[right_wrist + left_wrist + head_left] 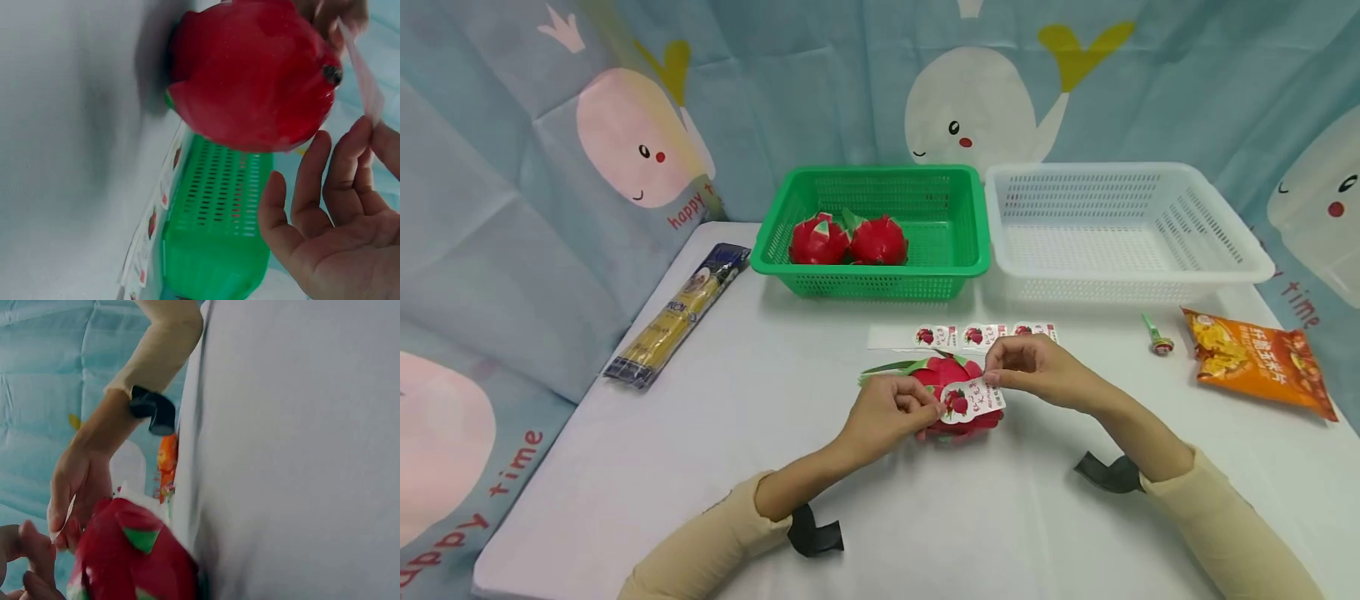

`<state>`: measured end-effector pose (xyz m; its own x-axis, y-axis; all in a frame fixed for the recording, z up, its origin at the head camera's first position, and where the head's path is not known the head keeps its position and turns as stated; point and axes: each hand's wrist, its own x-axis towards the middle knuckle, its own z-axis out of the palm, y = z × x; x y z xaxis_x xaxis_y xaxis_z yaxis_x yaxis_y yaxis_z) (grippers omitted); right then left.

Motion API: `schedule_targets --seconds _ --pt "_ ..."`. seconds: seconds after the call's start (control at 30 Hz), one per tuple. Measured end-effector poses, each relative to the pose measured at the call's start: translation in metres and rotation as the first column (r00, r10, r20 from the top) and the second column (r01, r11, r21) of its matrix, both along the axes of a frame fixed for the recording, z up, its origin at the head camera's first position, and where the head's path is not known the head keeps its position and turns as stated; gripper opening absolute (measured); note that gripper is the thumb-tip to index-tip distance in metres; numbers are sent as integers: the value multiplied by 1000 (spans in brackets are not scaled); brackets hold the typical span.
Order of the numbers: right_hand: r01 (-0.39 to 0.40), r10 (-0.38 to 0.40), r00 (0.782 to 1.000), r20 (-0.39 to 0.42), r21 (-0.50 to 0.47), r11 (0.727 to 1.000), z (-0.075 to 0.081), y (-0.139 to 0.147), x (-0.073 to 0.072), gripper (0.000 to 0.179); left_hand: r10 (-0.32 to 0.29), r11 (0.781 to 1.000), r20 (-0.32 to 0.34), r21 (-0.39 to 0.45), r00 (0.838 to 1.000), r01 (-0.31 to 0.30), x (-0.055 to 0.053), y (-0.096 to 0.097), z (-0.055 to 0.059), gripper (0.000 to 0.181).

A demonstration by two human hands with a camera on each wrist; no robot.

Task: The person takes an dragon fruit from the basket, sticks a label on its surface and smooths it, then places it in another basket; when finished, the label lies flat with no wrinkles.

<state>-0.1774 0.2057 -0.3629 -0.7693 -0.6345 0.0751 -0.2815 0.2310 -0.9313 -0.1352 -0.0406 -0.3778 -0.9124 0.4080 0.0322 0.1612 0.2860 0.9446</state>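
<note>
A white sticker (pixel 973 401) with a dragon fruit picture and red lettering is stretched between both hands. My left hand (pixel 889 414) pinches its left edge, and my right hand (pixel 1037 368) pinches the upper right corner between thumb and forefinger. Just beneath the sticker sits a red dragon fruit (pixel 250 75) with green-tipped scales, on the table. In the right wrist view the sticker (pixel 362 75) stands a little apart from the fruit's skin. The left wrist view shows the fruit (pixel 134 556) close beside the fingers of both hands.
Behind the fruit lies a strip of similar stickers (pixel 973 336). A green basket (pixel 880 283) with two dragon fruits (pixel 878 242) stands at the back, beside a white basket (pixel 1120 279). Packaged noodles (pixel 681 317) lie left; an orange snack bag (pixel 1258 362) and a small lollipop-like item (pixel 1161 343) lie right.
</note>
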Motion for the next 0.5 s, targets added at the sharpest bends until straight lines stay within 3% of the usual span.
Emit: schedule_targets --seconds 0.27,0.5 --pt "7 -1 999 -44 127 992 -7 -1 -11 7 52 991 -81 -121 995 -62 7 8 -11 8" --pt "11 -2 997 -76 117 993 -13 -4 -12 7 87 969 -155 -217 984 -120 5 8 -11 14"
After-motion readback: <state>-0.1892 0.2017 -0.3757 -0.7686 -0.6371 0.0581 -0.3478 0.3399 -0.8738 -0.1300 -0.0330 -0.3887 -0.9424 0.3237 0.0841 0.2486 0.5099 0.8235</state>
